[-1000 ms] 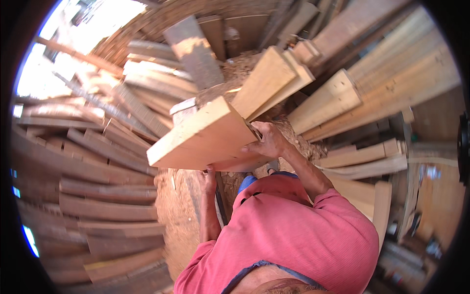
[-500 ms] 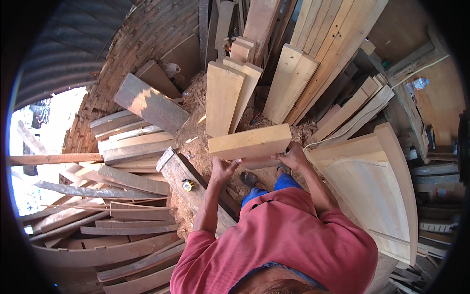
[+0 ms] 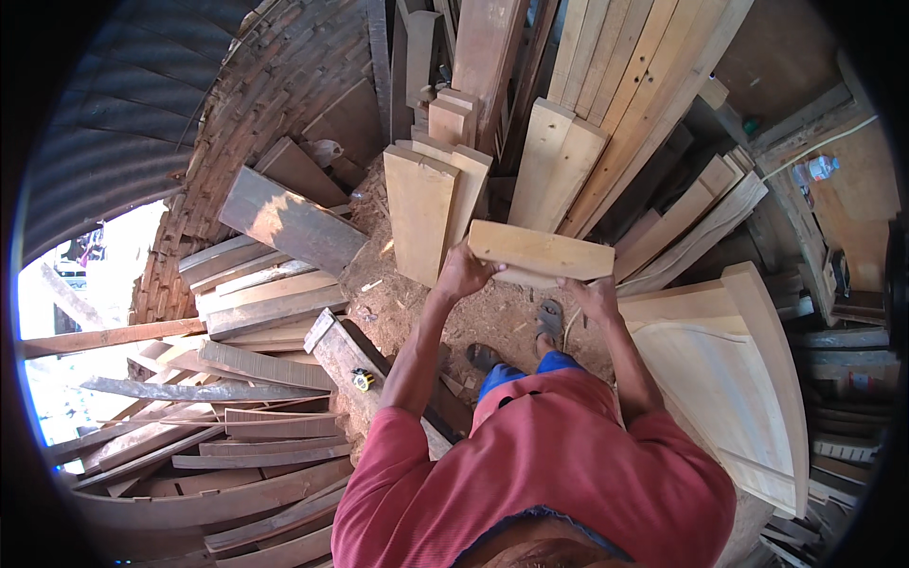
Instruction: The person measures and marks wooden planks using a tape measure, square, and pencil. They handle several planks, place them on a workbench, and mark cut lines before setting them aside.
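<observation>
A short, thick plank of pale wood (image 3: 542,250) is held out in front of me, its long edge facing up. My left hand (image 3: 463,273) is closed round the plank's left end, thumb along the near side. At the other end my right hand (image 3: 597,297) grips the lower right corner; its far fingers are hidden behind the wood. Just beyond the left hand, pale boards (image 3: 420,213) stand upright, leaning back. To the right of my right arm rests a curved light wooden panel (image 3: 705,350).
A yellow and black tape measure (image 3: 363,379) lies on a rough wooden beam (image 3: 346,355) at my left. Stacked timber (image 3: 275,417) fills the left side. Long planks (image 3: 653,85) lean at the back right. Sawdust and chips cover the ground (image 3: 417,312) by my feet.
Both hands have carried the plank to the right and slightly away from me. My right foot now shows farther forward on the sawdust.
</observation>
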Demonstrator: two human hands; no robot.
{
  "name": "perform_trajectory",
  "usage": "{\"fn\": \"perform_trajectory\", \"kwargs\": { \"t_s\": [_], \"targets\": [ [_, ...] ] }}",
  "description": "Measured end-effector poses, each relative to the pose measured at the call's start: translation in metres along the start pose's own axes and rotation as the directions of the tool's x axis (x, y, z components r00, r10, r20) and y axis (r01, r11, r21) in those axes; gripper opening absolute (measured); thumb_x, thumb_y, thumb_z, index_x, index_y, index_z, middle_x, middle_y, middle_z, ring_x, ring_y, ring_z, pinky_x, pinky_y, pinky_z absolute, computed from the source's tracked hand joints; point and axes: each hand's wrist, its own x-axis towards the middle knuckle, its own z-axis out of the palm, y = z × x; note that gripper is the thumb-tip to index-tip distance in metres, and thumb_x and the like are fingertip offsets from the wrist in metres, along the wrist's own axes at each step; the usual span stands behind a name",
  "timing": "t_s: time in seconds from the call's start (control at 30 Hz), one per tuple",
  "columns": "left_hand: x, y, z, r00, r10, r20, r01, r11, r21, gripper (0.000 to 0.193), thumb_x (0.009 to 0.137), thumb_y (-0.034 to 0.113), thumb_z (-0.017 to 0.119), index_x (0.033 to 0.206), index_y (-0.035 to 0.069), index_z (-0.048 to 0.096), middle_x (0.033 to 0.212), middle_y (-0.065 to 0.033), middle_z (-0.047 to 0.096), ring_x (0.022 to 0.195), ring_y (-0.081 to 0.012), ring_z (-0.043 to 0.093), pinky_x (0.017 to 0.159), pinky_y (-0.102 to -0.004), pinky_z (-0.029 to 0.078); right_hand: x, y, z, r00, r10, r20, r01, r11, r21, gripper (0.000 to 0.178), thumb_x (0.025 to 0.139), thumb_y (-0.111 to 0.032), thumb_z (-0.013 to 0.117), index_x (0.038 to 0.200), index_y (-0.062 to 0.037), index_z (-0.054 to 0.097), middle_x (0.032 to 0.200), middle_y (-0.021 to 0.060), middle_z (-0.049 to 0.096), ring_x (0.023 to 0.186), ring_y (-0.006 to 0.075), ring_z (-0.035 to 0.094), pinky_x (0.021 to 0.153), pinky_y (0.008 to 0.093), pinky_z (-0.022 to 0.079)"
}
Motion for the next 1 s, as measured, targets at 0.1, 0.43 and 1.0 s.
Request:
{"fn": "perform_trajectory", "kwargs": {
  "t_s": [0.1, 0.43, 1.0],
  "targets": [
    [0.039, 0.000, 0.021, 0.994, -0.031, -0.109, 0.023, 0.997, -0.079, 0.088, 0.091, 0.027, 0.085, 0.161, 0.005, 0.036, 0.147, -0.0244, 0.060, 0.133, -0.0297, 0.061, 0.109, -0.0405, 0.050, 0.031, 0.023, -0.005, 0.989, 0.037, -0.145, -0.047, 0.997, -0.063, 0.039, 0.088, -0.018, 0.085, 0.119, 0.0017, 0.072, 0.101, 0.0124, 0.079, 0.095, 0.0212, 0.075, 0.087, 0.0361, 0.059],
    [-0.006, -0.062, 0.129, 0.890, -0.189, 0.415, 0.067, 0.954, 0.292, 0.066, 0.105, 0.053, 0.058, 0.154, 0.009, 0.052, 0.154, -0.0230, 0.055, 0.144, -0.0413, 0.051, 0.121, -0.0471, 0.040, 0.114, 0.075, -0.029, 0.958, 0.255, -0.129, -0.286, 0.838, -0.465, 0.030, 0.096, -0.031, 0.074, 0.113, -0.0064, 0.073, 0.105, 0.0187, 0.077, 0.105, 0.0380, 0.074, 0.092, 0.0465, 0.058],
    [-0.095, -0.045, 0.143, 0.976, -0.083, -0.200, 0.160, 0.898, 0.409, 0.105, 0.078, 0.050, 0.087, 0.161, 0.007, 0.037, 0.149, -0.0253, 0.054, 0.147, -0.0452, 0.040, 0.119, -0.0565, 0.037, 0.113, 0.010, 0.060, 0.753, 0.342, 0.562, -0.545, 0.803, 0.241, 0.029, 0.102, -0.034, 0.071, 0.103, -0.0055, 0.073, 0.073, -0.0016, 0.060, 0.062, 0.0077, 0.055, 0.056, 0.0289, 0.048]
  ]
}}
